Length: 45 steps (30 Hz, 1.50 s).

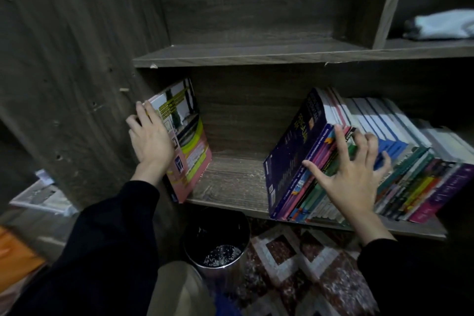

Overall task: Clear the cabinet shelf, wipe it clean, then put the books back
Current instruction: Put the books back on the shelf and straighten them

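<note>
Left grip [151,138] clasps a glossy pink book [191,154]; right grip [354,177], fingers splayed, presses leaning paperback spines [410,182].

One pink book [188,143], one bin [213,228], one cloth [441,24] (leaning books [289,159]: uncountable).

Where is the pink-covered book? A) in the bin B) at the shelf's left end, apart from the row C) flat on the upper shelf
B: the left hand grips the pink-covered book at the left end, bare shelf between it and the leaning row.
</note>
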Motion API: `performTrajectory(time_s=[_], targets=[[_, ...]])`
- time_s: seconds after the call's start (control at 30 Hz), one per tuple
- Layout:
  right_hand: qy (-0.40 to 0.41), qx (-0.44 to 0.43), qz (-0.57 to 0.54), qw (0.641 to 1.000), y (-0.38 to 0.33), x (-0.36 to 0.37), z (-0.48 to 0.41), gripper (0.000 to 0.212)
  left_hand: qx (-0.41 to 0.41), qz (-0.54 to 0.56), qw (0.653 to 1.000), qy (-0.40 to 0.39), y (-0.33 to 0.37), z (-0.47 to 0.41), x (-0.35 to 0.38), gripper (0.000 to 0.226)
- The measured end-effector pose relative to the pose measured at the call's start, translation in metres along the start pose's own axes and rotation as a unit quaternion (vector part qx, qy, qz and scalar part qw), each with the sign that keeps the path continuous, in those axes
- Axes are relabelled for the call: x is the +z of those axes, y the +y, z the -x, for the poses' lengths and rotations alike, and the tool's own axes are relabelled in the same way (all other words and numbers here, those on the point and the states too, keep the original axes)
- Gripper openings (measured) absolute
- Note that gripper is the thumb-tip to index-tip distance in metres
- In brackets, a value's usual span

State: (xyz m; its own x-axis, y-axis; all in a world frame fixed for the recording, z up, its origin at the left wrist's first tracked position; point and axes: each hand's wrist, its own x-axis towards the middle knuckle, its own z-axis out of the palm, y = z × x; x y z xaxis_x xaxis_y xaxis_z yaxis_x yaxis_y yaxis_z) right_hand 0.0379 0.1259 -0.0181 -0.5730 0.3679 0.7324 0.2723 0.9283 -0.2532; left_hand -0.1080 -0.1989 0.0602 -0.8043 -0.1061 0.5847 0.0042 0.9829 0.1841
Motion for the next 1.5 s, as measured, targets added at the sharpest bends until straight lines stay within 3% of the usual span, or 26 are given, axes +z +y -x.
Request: performTrajectory(time_s=[0.23,0.47,0.63,0.97,1.1,1.33,1.5], targets=[[-0.006,0.005,-0.003,1.000,0.000,0.000,0.000,0.091,-0.015,0.086,0.996,0.016,0.009,-0.008,-0.011,0.067],[0.004,0.000,-0.004,1.000,0.001,0.001,0.000,0.090,-0.052,0.251,0.954,-0.156,0.024,-0.019,-0.021,0.052],[0.006,-0.004,0.004,1.000,0.002,0.003,0.000,0.091,-0.037,0.309,0.947,-0.084,0.041,0.000,-0.017,0.034],[0.007,-0.002,0.014,1.000,0.000,0.001,0.000,0.090,-0.005,0.381,0.922,-0.067,0.107,0.044,-0.023,0.031],[0.002,-0.002,0.020,1.000,0.000,0.000,0.000,0.090,0.055,0.374,0.921,-0.095,0.148,0.068,-0.027,0.036],[-0.003,0.000,0.019,1.000,0.001,0.001,0.000,0.086,0.229,0.235,0.935,-0.136,0.194,0.108,-0.026,0.052],[-0.016,-0.005,0.006,1.000,0.002,-0.002,0.000,0.086,0.251,0.252,0.922,-0.150,0.177,0.127,-0.012,0.080]])
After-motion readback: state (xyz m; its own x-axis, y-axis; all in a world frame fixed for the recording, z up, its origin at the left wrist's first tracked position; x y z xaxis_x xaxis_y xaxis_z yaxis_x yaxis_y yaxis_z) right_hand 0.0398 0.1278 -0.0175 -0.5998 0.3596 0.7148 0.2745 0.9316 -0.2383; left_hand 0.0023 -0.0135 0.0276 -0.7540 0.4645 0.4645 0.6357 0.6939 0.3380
